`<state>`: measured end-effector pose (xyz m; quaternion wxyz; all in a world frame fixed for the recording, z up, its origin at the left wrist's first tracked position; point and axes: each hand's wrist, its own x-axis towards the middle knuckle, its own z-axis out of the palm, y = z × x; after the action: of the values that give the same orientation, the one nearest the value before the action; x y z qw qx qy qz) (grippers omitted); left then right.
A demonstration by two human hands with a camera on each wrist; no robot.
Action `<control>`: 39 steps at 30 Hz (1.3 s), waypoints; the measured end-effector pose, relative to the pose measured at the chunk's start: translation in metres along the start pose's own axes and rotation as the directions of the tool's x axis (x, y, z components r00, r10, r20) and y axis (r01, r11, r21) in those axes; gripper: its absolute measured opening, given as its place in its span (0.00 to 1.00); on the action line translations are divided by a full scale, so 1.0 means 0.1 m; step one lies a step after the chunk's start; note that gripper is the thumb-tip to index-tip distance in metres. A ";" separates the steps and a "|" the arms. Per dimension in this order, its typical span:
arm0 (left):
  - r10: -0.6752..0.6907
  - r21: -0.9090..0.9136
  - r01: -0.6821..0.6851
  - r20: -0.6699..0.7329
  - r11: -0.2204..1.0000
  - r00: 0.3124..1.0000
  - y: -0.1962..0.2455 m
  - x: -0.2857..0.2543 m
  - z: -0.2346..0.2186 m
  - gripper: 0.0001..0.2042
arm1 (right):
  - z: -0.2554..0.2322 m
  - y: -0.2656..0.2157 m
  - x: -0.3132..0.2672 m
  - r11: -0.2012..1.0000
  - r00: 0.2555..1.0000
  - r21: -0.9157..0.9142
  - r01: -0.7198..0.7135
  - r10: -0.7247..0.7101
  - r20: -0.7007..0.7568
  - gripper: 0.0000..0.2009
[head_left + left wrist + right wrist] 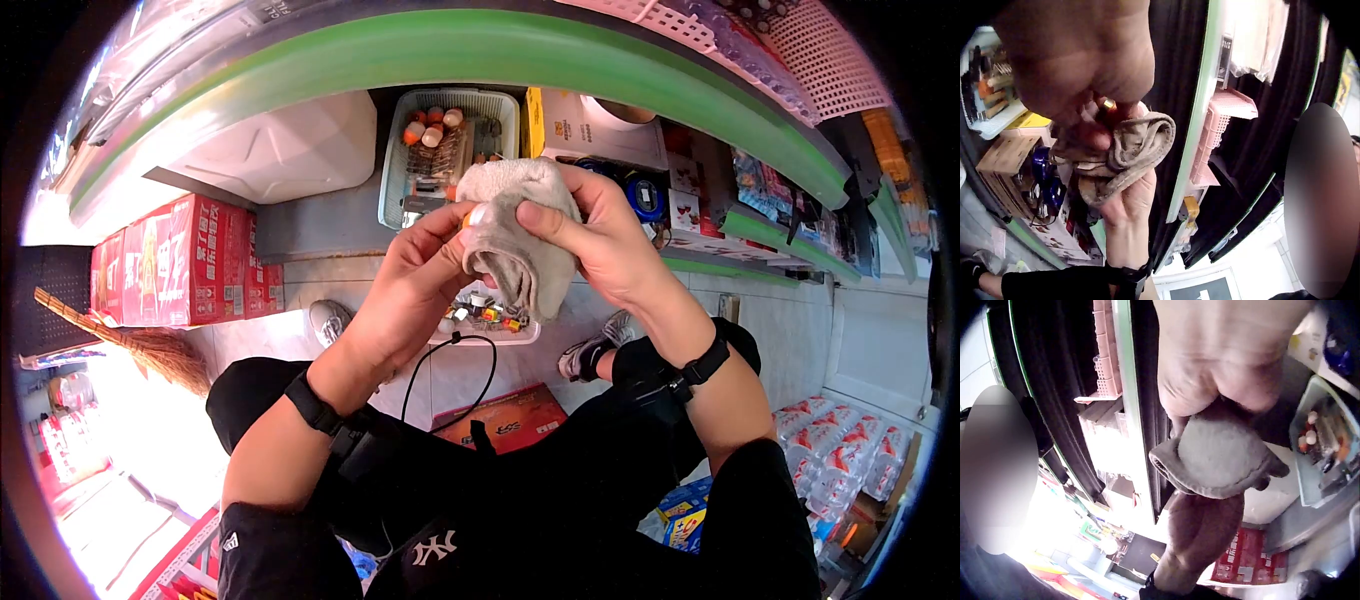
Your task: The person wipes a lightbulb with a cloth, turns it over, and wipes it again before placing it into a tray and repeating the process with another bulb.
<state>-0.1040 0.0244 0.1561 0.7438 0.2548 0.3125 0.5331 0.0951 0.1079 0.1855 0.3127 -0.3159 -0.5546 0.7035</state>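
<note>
A worn grey-beige cloth (525, 265) is bunched between both hands at chest height, over the floor tray. With fingers and thumb bent, my left hand (415, 265) pinches a small orange-and-white item (478, 214) against the cloth's left side. Most of that item is hidden by fingers and fabric, so I cannot tell its kind; a shiny orange-gold bit (1109, 105) of it shows in the left wrist view. My right hand (600, 235) grips the cloth from the right, its thumb pressed on the front and its fingers behind the fabric.
A pale blue basket (388, 190) with orange-and-white bulb-shaped things stands on the low shelf ahead. Below the hands, a white tray (535, 338) holds small colourful pieces. A red carton (150, 260) and a straw broom (160, 355) are at left. A green shelf edge (450, 45) runs above.
</note>
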 end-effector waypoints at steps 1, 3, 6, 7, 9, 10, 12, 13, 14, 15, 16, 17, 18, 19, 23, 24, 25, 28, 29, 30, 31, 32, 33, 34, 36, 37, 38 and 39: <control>-0.001 -0.024 0.001 0.017 1.000 1.000 0.00 0.00 0.00 0.18 | 0.00 -0.01 0.00 1.000 1.000 -0.009 0.016 -0.016 0.005 0.16; 0.004 -0.002 -0.004 0.005 1.000 1.000 0.01 0.00 0.01 0.18 | -0.01 -0.02 -0.02 0.999 0.999 -0.023 0.040 -0.040 0.017 0.15; 0.027 0.108 -0.022 -0.038 0.994 0.999 -0.01 0.01 0.03 0.18 | -0.02 -0.02 -0.03 0.997 0.998 -0.059 0.059 -0.057 0.021 0.14; 0.032 0.125 -0.029 -0.027 0.992 0.999 -0.02 0.01 0.01 0.18 | -0.02 -0.03 -0.04 0.995 0.998 -0.085 0.060 -0.059 0.013 0.14; 0.046 0.169 -0.042 -0.018 0.985 0.999 -0.03 0.02 -0.01 0.18 | -0.02 -0.03 -0.03 0.984 0.996 -0.154 0.091 -0.091 0.006 0.13; 0.053 0.193 -0.048 -0.021 0.980 0.998 -0.04 0.02 -0.02 0.18 | -0.03 -0.01 -0.02 0.973 0.993 -0.198 0.119 -0.120 0.006 0.12; 0.053 0.186 -0.050 -0.012 0.981 0.998 -0.05 0.03 -0.04 0.19 | -0.04 0.01 -0.01 0.958 0.986 -0.235 0.165 -0.164 0.023 0.12; 0.048 0.154 -0.047 -0.002 0.987 0.999 -0.05 0.04 -0.05 0.19 | -0.05 0.01 0.00 0.956 0.983 -0.229 0.184 -0.180 0.038 0.12; 0.043 0.122 -0.044 0.010 0.991 0.999 -0.04 0.04 -0.04 0.19 | -0.06 0.00 0.01 0.953 0.979 -0.223 0.203 -0.197 0.053 0.12; 0.039 0.067 -0.040 0.020 0.997 0.999 -0.02 0.04 -0.02 0.19 | -0.08 0.00 0.01 0.994 0.994 -0.046 0.104 -0.102 0.036 0.13; 0.035 0.011 -0.035 0.030 0.999 0.999 0.03 0.03 0.04 0.19 | -0.11 -0.01 -0.01 0.991 0.999 0.133 0.001 -0.006 0.037 0.14; 0.032 -0.045 -0.030 0.041 0.999 0.999 0.08 0.02 0.09 0.20 | -0.14 -0.02 -0.02 0.947 0.995 0.306 -0.101 0.088 0.056 0.15; 0.043 -0.050 -0.038 0.100 0.998 0.994 0.12 0.02 0.10 0.21 | -0.19 -0.03 -0.01 0.875 0.988 0.465 -0.137 0.089 0.123 0.16; 0.055 -0.056 -0.047 0.160 0.997 0.986 0.15 0.02 0.10 0.23 | -0.26 -0.02 0.00 0.776 0.979 0.605 -0.179 0.078 0.189 0.18; 0.067 -0.015 -0.065 0.193 0.998 0.979 0.26 0.03 0.18 0.25 | -0.39 0.14 0.02 0.548 0.952 0.782 -0.295 0.096 0.292 0.24; 0.073 0.006 -0.075 0.174 0.997 0.982 0.27 0.02 0.20 0.24 | -0.39 0.17 0.02 0.539 0.952 0.787 -0.300 0.113 0.285 0.25; 0.081 0.027 -0.086 0.154 0.996 0.985 0.27 0.01 0.22 0.24 | -0.39 0.19 0.05 0.539 0.939 0.785 -0.307 0.035 0.343 0.27; 0.193 0.215 -0.210 0.099 0.954 0.976 0.26 0.01 0.18 0.23 | -0.34 0.13 0.08 0.562 0.940 0.777 -0.283 0.003 0.340 0.30; 0.245 0.298 -0.260 0.088 0.919 0.966 0.25 0.01 0.15 0.23 | -0.30 0.04 0.06 0.710 0.955 0.659 -0.248 0.066 0.288 0.31; 0.254 0.375 -0.258 0.060 0.891 0.965 0.26 0.02 0.12 0.23 | -0.25 -0.02 0.05 0.764 0.965 0.605 -0.224 0.087 0.247 0.31; 0.267 0.449 -0.252 0.031 0.857 0.963 0.28 0.02 0.08 0.23 | -0.19 -0.07 0.04 0.813 0.973 0.545 -0.203 0.105 0.206 0.31; 0.282 0.521 -0.242 0.003 0.819 0.960 0.28 0.02 0.04 0.24 | -0.16 -0.09 0.04 0.857 0.979 0.481 -0.185 0.120 0.164 0.31; 0.316 0.531 -0.250 -0.035 0.810 0.948 0.25 0.03 0.04 0.24 | -0.16 -0.05 0.04 0.903 0.979 0.384 -0.190 0.145 0.144 0.33; 0.380 0.643 -0.279 -0.020 0.713 0.925 0.23 0.04 0.03 0.25 | -0.15 0.01 0.05 0.945 0.979 0.281 -0.169 0.127 0.162 0.33; 0.486 0.823 -0.304 0.039 0.479 0.873 0.15 0.07 -0.02 0.26 | -0.11 0.11 0.05 0.991 0.976 0.067 -0.113 0.098 0.195 0.33; 0.536 0.801 -0.319 -0.002 0.507 0.844 0.06 0.12 -0.06 0.26 | -0.05 0.10 0.02 0.971 0.976 -0.236 -0.043 0.090 0.196 0.34; 0.537 0.773 -0.325 -0.024 0.545 0.843 0.03 0.13 -0.05 0.25 | 0.08 0.05 -0.02 0.944 0.982 -0.322 0.073 -0.011 0.189 0.33; 0.536 0.744 -0.329 -0.046 0.582 0.843 0.00 0.13 -0.03 0.24 | 0.12 0.04 -0.02 0.939 0.978 -0.324 0.118 -0.053 0.201 0.33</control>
<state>-0.1031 0.0372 0.1513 0.3825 0.5161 0.5173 0.5655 0.0860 0.0986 0.1841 0.2311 -0.2716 -0.7060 0.6119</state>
